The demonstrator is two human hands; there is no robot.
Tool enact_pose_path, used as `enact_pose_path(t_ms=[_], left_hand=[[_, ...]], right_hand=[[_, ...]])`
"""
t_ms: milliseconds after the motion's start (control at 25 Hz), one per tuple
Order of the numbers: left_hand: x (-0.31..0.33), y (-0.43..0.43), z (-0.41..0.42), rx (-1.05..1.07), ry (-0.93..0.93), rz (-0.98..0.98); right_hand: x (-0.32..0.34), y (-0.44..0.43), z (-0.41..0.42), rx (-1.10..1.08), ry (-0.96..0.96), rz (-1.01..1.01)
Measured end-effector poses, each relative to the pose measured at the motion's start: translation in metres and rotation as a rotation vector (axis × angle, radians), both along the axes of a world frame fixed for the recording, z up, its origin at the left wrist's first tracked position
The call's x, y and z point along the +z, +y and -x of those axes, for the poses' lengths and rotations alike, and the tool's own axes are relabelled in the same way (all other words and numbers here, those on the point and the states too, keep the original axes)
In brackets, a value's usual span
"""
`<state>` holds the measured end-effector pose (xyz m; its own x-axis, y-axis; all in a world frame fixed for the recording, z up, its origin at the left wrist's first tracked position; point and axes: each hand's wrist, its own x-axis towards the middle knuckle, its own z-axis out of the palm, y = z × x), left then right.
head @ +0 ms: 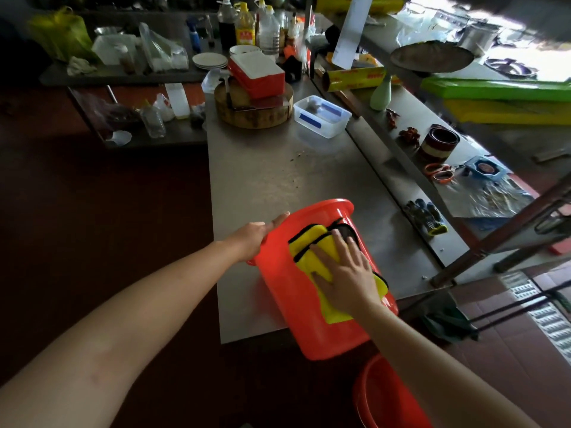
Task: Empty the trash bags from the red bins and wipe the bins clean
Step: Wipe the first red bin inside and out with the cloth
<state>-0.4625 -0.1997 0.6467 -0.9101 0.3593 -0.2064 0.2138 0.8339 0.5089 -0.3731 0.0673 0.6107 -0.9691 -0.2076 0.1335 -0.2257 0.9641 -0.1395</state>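
Red bin [287,304] lay tipped on its side at the near corner of the bench [272,180], rim away from me and base hanging past the bench edge toward me. No bag showed on it, so I judged the emptying done for this one and the wiping in hand. My left grip [251,239] was curled round the rim's left side, steadying it. My right grip [349,273] was flat, fingers straight, pressing a folded yellow cloth [309,245] onto the outer wall and clasping nothing. A second red bin [380,396] stood on the floor below. Next, I reckoned, the bin needed rolling to bring unwiped wall under the cloth, then the inside wanted wiping.
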Motion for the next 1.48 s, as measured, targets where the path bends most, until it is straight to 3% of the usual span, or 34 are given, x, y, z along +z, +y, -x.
enact_pose_path(t_ms=[160,240,320,440,560,680,840,1160,1280,1360,1480], left_hand=[[0.002,0.000,-0.005,-0.014,-0.062,-0.041],[0.005,0.005,-0.007,-0.004,-0.066,-0.050],[0.004,0.005,-0.005,-0.020,-0.055,-0.044],[0.007,0.008,-0.003,-0.042,-0.028,-0.003],[0.006,0.020,-0.012,-0.052,0.152,0.143],[-0.006,0.020,-0.020,-0.119,0.333,0.221],[-0.009,0.011,-0.022,-0.128,0.347,0.256],[-0.006,0.030,-0.021,-0.061,0.348,0.203],[-0.007,0.035,-0.019,-0.054,0.338,0.200],[-0.007,0.036,-0.017,-0.063,0.352,0.215],[-0.007,0.041,-0.013,-0.081,0.365,0.225]], right_hand=[[0.006,0.047,0.013,-0.256,-0.237,0.417],[0.008,0.053,0.017,-0.342,-0.331,0.497],[0.007,0.041,0.012,-0.324,-0.246,0.390],[-0.002,0.000,-0.008,-0.080,-0.047,0.026],[-0.013,-0.028,-0.023,0.101,0.015,-0.153],[-0.015,-0.025,-0.024,0.118,0.017,-0.156],[-0.017,0.004,-0.031,0.095,0.031,-0.090],[-0.005,0.052,-0.035,-0.287,-0.135,0.336],[-0.007,0.025,-0.045,-0.261,-0.034,0.143],[-0.013,-0.004,-0.057,-0.078,0.030,-0.026],[-0.028,-0.043,-0.066,0.167,-0.031,-0.244]])
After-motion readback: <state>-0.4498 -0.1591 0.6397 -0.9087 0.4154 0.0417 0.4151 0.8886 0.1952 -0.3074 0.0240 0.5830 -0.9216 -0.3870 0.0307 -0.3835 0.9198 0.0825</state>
